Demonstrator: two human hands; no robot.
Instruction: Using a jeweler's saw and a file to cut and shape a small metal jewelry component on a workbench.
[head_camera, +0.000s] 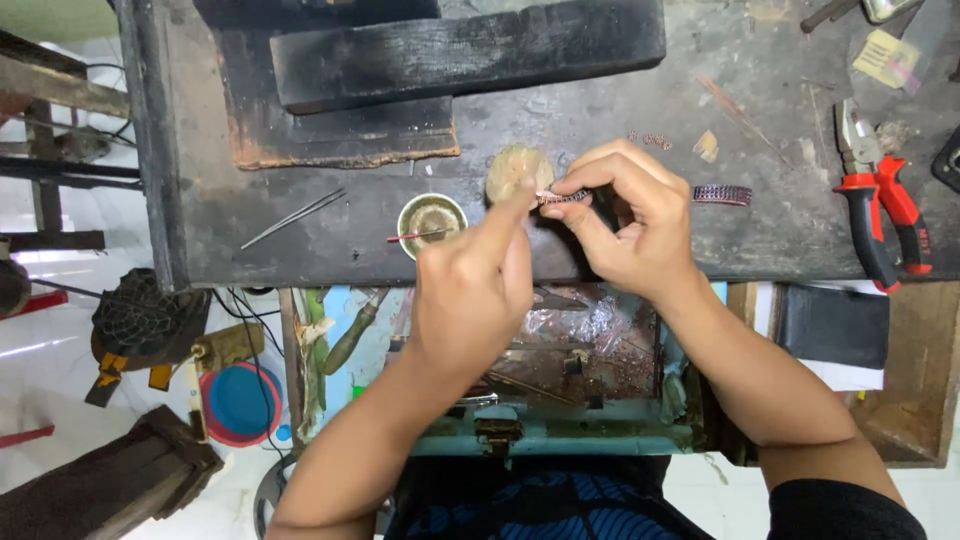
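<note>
My left hand (478, 280) and my right hand (625, 215) meet over the front of a dark, worn workbench (300, 225). Between their fingertips they pinch a small strip of fine chain links (563, 197). A second woven chain piece (722, 194) lies on the bench just right of my right hand. Behind the fingers sits a pale round pad (513, 168). A small round metal dish (431, 222) with a thin red-tipped stick across it stands left of my left hand.
Metal tweezers (295, 217) lie left of the dish. Red-handled pliers (880, 205) rest at the bench's right end. A black wooden block (465, 50) lies at the back. An open drawer (560, 400) with foil and tools sits below the hands.
</note>
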